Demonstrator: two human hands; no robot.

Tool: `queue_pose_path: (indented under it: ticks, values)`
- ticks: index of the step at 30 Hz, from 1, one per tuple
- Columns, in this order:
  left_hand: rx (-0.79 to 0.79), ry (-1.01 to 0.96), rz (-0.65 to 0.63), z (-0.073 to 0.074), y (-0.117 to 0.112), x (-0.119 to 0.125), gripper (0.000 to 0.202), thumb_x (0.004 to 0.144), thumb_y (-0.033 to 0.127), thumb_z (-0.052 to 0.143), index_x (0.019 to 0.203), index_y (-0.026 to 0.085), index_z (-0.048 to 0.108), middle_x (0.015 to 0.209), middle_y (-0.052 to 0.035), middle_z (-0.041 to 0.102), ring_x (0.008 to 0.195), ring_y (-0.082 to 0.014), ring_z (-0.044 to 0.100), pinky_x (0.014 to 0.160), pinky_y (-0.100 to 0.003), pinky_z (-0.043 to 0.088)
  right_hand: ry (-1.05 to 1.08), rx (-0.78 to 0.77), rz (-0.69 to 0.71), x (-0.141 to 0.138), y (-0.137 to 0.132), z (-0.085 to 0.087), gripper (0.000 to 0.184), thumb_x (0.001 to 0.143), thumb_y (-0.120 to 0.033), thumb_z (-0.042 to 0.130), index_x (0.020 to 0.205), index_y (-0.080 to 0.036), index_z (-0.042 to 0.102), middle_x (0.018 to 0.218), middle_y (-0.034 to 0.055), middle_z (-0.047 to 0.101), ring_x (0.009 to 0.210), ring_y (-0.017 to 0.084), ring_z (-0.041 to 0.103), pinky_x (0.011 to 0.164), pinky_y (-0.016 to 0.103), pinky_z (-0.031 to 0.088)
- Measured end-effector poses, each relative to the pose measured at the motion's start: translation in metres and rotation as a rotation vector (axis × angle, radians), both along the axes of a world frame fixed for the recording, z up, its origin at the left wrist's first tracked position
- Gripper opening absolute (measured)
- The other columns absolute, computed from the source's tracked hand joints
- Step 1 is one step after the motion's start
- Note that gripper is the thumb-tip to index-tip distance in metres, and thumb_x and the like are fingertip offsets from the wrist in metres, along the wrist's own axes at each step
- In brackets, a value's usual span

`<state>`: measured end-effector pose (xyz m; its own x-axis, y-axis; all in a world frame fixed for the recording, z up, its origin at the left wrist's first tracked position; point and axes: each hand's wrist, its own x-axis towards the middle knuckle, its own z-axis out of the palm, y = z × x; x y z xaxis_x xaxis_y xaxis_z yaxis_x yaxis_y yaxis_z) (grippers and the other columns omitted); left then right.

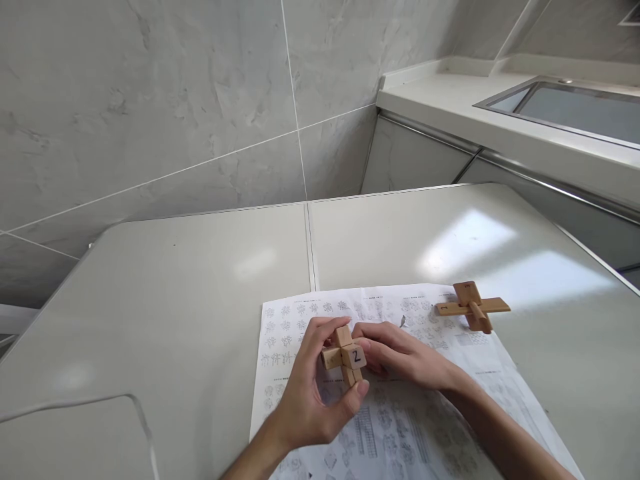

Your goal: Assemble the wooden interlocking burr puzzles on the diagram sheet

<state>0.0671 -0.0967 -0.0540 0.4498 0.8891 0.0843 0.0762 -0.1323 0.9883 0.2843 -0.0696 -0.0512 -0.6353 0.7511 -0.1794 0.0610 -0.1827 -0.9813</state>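
Note:
A small wooden burr puzzle [346,356], a cross of interlocked bars with a "2" written on one end, is held above a printed sheet of diagrams [400,427]. My left hand [313,393] grips it from the left and below with thumb and fingers. My right hand [400,357] holds it from the right, fingertips on the bars. A second wooden cross puzzle [473,307] lies on the sheet's far right corner, apart from both hands.
The sheet lies on a pale grey table [200,300] with a seam down its middle. A tiled wall [150,100] stands behind. A counter with a steel sink [575,107] runs at the right. A white cable [100,403] crosses the near left.

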Motion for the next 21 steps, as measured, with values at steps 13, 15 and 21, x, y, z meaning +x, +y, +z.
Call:
queue_pose_path:
  ticks: [13,15,21]
  values:
    - [-0.084,0.054,0.212,-0.013,-0.001,0.003,0.057,0.103,0.037,0.064,0.154,0.033,0.041,0.130,-0.0113,0.058,0.094,-0.0202,0.066,0.083,-0.038,0.059,0.427,-0.397,-0.456,-0.013,0.002,-0.012,0.044,0.102,-0.057,0.067,0.079,-0.019,0.060,0.065,-0.0043,0.052,0.049,0.009,0.045,0.050,0.023,0.036]
    - [-0.093,0.074,0.221,-0.014,0.000,0.004,0.050,0.104,0.038,0.063,0.150,0.032,0.045,0.128,-0.0108,0.060,0.094,-0.0201,0.067,0.084,-0.038,0.059,0.486,-0.474,-0.545,-0.016,0.004,-0.011,0.039,0.097,-0.053,0.074,0.084,-0.018,0.062,0.065,-0.0059,0.050,0.047,0.007,0.041,0.046,0.021,0.035]
    - [-0.053,0.113,0.198,-0.011,0.002,0.005,0.035,0.105,0.035,0.061,0.139,0.034,0.053,0.124,-0.0077,0.060,0.090,-0.0173,0.065,0.085,-0.037,0.058,0.670,-0.536,-0.909,-0.022,0.006,-0.013,0.041,0.079,-0.046,0.093,0.093,-0.019,0.065,0.074,-0.0076,0.055,0.048,0.004,0.040,0.039,0.016,0.034]
